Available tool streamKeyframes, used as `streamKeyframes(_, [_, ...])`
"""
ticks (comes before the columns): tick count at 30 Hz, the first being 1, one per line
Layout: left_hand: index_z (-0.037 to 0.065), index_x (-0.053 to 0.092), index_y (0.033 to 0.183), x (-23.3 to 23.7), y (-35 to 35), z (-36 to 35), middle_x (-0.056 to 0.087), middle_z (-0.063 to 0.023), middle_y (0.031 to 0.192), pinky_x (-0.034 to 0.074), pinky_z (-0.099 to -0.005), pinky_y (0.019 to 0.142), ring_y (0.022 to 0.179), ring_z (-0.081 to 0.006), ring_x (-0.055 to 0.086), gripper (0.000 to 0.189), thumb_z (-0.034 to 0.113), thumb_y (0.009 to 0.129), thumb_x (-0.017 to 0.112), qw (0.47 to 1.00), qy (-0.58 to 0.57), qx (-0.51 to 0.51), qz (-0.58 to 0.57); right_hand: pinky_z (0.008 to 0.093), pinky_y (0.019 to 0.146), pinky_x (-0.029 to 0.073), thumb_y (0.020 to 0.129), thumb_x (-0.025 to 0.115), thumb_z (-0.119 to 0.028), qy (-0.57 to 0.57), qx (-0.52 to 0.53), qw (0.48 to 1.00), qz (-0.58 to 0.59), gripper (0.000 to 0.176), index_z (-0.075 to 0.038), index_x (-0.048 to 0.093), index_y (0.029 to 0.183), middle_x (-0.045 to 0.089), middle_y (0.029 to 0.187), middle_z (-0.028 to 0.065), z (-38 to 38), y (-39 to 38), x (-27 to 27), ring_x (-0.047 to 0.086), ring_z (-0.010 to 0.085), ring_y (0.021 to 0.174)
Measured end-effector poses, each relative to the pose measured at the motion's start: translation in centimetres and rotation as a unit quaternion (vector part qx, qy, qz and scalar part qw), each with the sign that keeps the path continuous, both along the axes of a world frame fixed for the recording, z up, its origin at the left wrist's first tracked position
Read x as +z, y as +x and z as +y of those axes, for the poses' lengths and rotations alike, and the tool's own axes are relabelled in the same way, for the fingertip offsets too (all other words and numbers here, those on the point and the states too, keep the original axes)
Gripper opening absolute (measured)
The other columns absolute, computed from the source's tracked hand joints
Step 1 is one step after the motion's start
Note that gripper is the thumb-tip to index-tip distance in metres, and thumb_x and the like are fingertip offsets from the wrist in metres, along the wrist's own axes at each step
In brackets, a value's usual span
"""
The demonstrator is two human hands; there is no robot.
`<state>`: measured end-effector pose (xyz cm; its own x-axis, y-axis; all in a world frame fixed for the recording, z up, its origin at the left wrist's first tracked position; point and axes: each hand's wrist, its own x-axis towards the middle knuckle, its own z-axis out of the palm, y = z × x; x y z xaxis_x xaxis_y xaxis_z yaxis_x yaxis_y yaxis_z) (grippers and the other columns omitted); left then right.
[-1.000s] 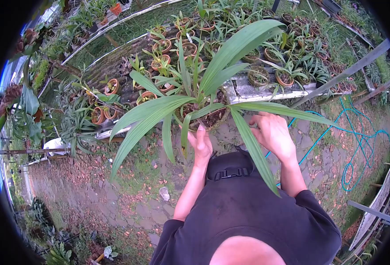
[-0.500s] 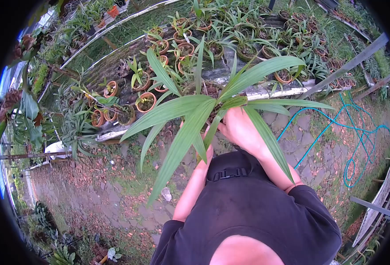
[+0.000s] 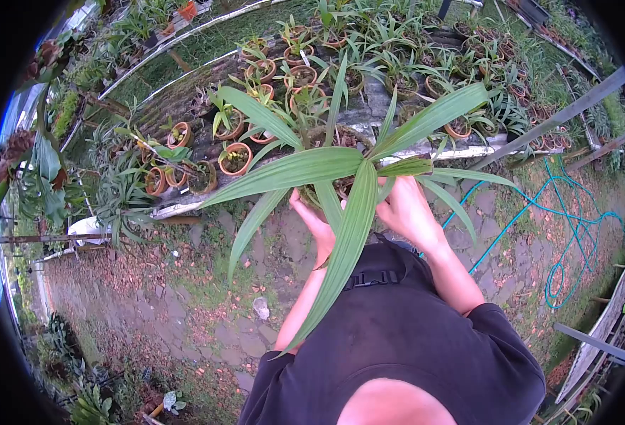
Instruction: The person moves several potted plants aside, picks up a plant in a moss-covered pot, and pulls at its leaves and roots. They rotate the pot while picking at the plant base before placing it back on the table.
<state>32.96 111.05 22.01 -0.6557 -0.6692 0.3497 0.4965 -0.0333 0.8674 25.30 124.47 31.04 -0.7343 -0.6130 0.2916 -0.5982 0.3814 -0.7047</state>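
A large plant with long, ribbed green leaves (image 3: 358,212) spreads in front of my body, above the edge of the bench. Its pot (image 3: 312,200) shows only in part beneath the leaves. My left hand (image 3: 314,218) is at the pot's left side, fingers curved against it and partly covered by leaves. My right hand (image 3: 406,207) is closed at the plant's right side, just below a short leaf with a cut-looking brown end (image 3: 408,167). What its fingertips pinch is hidden.
A bench (image 3: 468,150) with many potted plants, among them a small clay pot (image 3: 235,159), stretches ahead. A teal hose (image 3: 554,266) lies coiled on the stone path at right. Metal bars (image 3: 553,117) cross at right. Leafy plants (image 3: 47,173) hang at far left.
The plant has turned and its leaves have shifted, the front one swinging right. My left hand now shows more, further left at the pot. My right hand has moved slightly right and down.
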Motion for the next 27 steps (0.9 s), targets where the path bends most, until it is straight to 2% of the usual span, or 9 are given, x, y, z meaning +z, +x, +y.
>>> streamKeyframes(2, [0.003,0.026,0.15,0.7,-0.4,0.3,0.043,-0.015,0.142,0.029,-0.0447,0.115,0.136,-0.0254,0.039,0.071,0.016,0.094,0.067,0.999,-0.034,0.015,0.028,0.0493,0.073,0.051,0.087,0.068,-0.01,-0.018,-0.028,0.999,0.026,0.013,0.002,0.068,0.093,0.066,0.083,0.022,-0.1,-0.1,-1.1,0.065,0.0416,0.085])
streamKeyframes(5, [0.001,0.025,0.151,-2.0,-0.7,0.5,0.04,-0.0164,0.145,0.027,-0.045,0.117,0.139,-0.0263,0.036,0.073,0.017,0.094,0.068,0.999,0.018,0.031,0.006,0.0448,0.065,0.05,0.087,0.071,-0.011,0.107,-0.051,0.987,-0.106,0.014,0.003,0.071,0.09,0.065,0.075,0.0192,-0.3,-0.1,1.2,0.064,0.0361,0.069])
streamKeyframes(7, [0.0,0.02,0.154,-5.0,-0.5,0.3,0.035,-0.0184,0.15,0.025,-0.0442,0.119,0.142,-0.0269,0.034,0.078,0.016,0.094,0.067,0.992,0.111,0.018,-0.055,0.0422,0.061,0.048,0.087,0.072,-0.012,0.054,-0.036,0.992,-0.111,0.015,0.003,0.072,0.092,0.065,0.072,0.0176,-0.4,0.2,2.0,0.062,0.0321,0.062])
streamKeyframes(9, [-0.001,0.013,0.157,-4.1,0.9,0.2,0.03,-0.0198,0.154,0.025,-0.0432,0.119,0.143,-0.027,0.033,0.084,0.014,0.094,0.067,0.988,0.126,-0.032,-0.089,0.0391,0.056,0.044,0.087,0.073,-0.01,0.001,-0.029,0.994,-0.104,0.015,0.004,0.072,0.093,0.06,0.066,0.015,-0.6,0.4,1.9,0.054,0.0259,0.055])
streamKeyframes(11, [0.005,0.013,0.158,-3.4,1.0,0.4,0.038,-0.0148,0.148,0.034,-0.0404,0.114,0.134,-0.0237,0.043,0.081,0.004,0.093,0.062,0.989,0.121,-0.033,-0.073,0.0354,0.05,0.037,0.087,0.073,-0.008,-0.052,-0.03,0.995,-0.082,0.014,0.005,0.072,0.095,0.052,0.058,0.0114,-0.9,0.5,1.0,0.042,0.0172,0.048])
streamKeyframes(14, [0.008,0.016,0.157,-2.0,1.0,0.7,0.043,-0.0121,0.145,0.038,-0.0397,0.113,0.13,-0.0225,0.048,0.078,-0.001,0.093,0.059,0.983,0.167,-0.047,-0.053,0.0339,0.05,0.037,0.088,0.072,-0.006,-0.082,-0.035,0.992,-0.087,0.014,0.004,0.073,0.097,0.054,0.058,0.009,-1.1,0.6,0.7,0.042,0.0139,0.049])
streamKeyframes(17, [0.008,0.021,0.155,-1.1,1.2,0.4,0.043,-0.012,0.145,0.038,-0.0402,0.113,0.13,-0.0228,0.048,0.074,0.0,0.093,0.059,0.99,0.115,-0.052,-0.067,0.0332,0.05,0.037,0.089,0.073,-0.007,-0.079,-0.037,0.99,-0.107,0.014,0.004,0.073,0.099,0.055,0.059,0.0074,-0.9,0.5,0.7,0.042,0.0131,0.049])
streamKeyframes(20, [0.009,0.024,0.155,-0.1,1.3,0.8,0.044,-0.0119,0.144,0.039,-0.0405,0.113,0.13,-0.0231,0.048,0.072,0.001,0.092,0.059,0.983,0.165,-0.064,-0.046,0.0368,0.057,0.047,0.091,0.07,-0.01,-0.043,-0.047,0.986,-0.156,0.013,0.001,0.072,0.098,0.069,0.075,0.0138,-0.8,0.7,1.6,0.06,0.0213,0.056])
streamKeyframes(27, [0.014,0.017,0.158,-1.3,1.7,0.7,0.041,-0.0122,0.149,0.041,-0.0448,0.112,0.135,-0.0258,0.046,0.078,0.002,0.094,0.059,0.968,0.236,-0.075,-0.03,0.0358,0.064,0.049,0.092,0.071,-0.016,0.055,-0.031,0.984,-0.166,0.021,0.002,0.068,0.103,0.065,0.075,0.014,0.6,1.4,2.1,0.061,0.0217,0.066])
